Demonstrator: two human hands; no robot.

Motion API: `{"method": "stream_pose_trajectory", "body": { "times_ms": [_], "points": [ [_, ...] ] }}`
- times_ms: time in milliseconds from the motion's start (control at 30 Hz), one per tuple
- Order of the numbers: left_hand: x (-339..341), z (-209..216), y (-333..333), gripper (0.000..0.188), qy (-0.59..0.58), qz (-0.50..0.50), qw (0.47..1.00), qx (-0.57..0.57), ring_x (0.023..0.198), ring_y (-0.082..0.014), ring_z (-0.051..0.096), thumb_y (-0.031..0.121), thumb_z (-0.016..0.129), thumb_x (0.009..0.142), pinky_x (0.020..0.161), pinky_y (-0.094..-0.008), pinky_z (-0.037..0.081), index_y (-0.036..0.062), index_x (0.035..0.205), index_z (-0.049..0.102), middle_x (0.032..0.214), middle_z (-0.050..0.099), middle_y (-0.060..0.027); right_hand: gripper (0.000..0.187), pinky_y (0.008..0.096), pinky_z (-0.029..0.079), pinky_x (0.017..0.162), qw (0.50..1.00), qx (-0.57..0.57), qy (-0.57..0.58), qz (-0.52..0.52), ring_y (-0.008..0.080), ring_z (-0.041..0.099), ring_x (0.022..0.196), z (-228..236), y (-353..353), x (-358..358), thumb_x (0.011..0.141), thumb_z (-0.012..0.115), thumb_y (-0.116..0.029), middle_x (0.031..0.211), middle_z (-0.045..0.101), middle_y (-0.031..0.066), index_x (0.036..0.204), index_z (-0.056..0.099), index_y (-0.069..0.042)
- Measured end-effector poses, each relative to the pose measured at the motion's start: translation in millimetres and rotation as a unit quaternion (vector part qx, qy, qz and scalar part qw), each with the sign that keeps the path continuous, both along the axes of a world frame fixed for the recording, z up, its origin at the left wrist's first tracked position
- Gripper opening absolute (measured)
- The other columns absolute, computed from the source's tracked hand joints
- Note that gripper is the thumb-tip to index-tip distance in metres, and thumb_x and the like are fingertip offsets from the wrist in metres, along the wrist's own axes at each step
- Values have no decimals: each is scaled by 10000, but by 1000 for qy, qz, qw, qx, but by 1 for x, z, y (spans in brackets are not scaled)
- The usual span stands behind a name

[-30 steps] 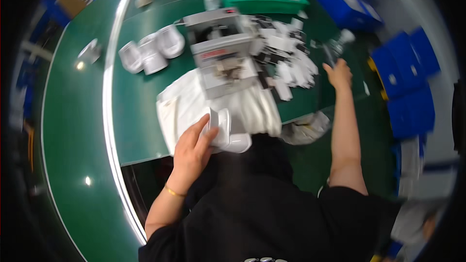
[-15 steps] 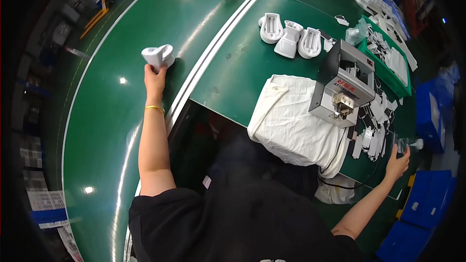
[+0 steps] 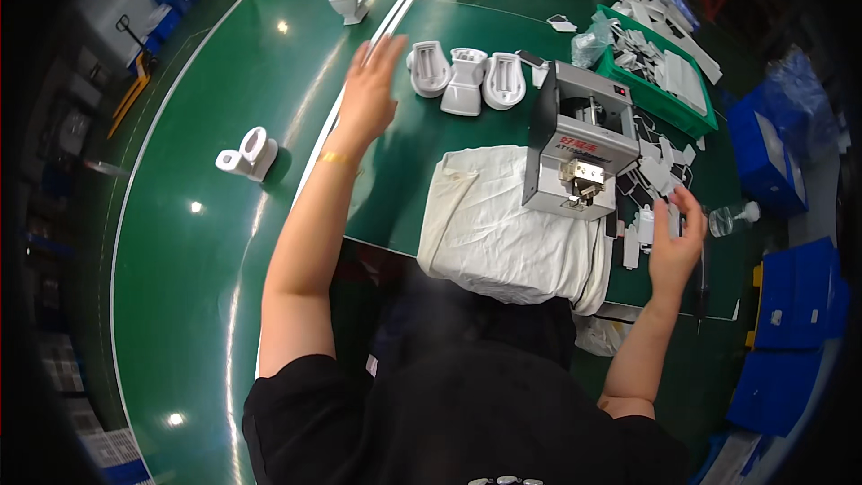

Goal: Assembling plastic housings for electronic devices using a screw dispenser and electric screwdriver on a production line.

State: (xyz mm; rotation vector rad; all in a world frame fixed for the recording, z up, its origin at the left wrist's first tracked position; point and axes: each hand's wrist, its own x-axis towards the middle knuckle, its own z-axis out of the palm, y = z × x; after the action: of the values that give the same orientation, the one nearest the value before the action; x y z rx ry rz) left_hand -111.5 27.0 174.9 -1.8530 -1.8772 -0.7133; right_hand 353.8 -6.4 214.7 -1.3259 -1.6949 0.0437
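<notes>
My left hand (image 3: 370, 94) is open and empty, fingers stretched over the white rail (image 3: 332, 126), just left of three white plastic housings (image 3: 463, 81) on the green table. Two of these housings show hollow oval undersides. A small white toilet-shaped piece (image 3: 249, 157) stands on the green belt, left of my left forearm. Over loose flat white pieces (image 3: 633, 242) on the right is my right hand (image 3: 675, 247), thumb and fingers curved and apart. Nothing is plainly held in it. A clear pump bottle (image 3: 729, 219) lies or stands just right of it.
A grey machine (image 3: 575, 144) stands mid-table behind a white cloth-covered pad (image 3: 503, 224). Behind it, a green crate (image 3: 700, 117) holds white parts. Another toilet-shaped piece (image 3: 350, 7) is farther up the belt. Blue boxes (image 3: 795, 305) stand at the right.
My left hand has let go of the toilet-shaped piece on the belt and moved right toward the housings. My right hand has left the clear bottle for the flat pieces. The view has shifted.
</notes>
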Motion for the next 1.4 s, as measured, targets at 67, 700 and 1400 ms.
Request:
{"method": "stream_pose_trajectory", "body": {
  "times_ms": [67, 700, 1400],
  "points": [
    [4, -1, 42, 705, 113, -17, 993, -17, 1399, -336, 367, 88, 691, 801, 1135, -427, 328, 176, 1449, 429, 1522, 398, -94, 312, 329, 433, 931, 999, 2, -41, 21, 201, 590, 1026, 8, -10, -11, 869, 725, -115, 1057, 651, 81, 1161, 648, -39],
    [175, 43, -132, 722, -324, -238, 915, 16, 1096, -285, 614, 186, 846, 715, 906, -361, 517, -44, 1274, 453, 1257, 577, -207, 778, 339, 475, 949, 906, -106, 153, 379, 208, 566, 1144, 2, -64, -89, 752, 837, -116, 1314, 519, 149, 1365, 370, -6],
    [230, -5, -122, 943, -592, -378, 684, -196, 1258, -187, 499, -63, 810, 674, 1016, -350, 474, 100, 1465, 323, 1369, 438, -64, 472, 357, 497, 805, 987, -132, -66, -67, 297, 633, 901, -68, 32, 46, 784, 741, -108, 1017, 660, 136, 1240, 622, -89]
  ]
}}
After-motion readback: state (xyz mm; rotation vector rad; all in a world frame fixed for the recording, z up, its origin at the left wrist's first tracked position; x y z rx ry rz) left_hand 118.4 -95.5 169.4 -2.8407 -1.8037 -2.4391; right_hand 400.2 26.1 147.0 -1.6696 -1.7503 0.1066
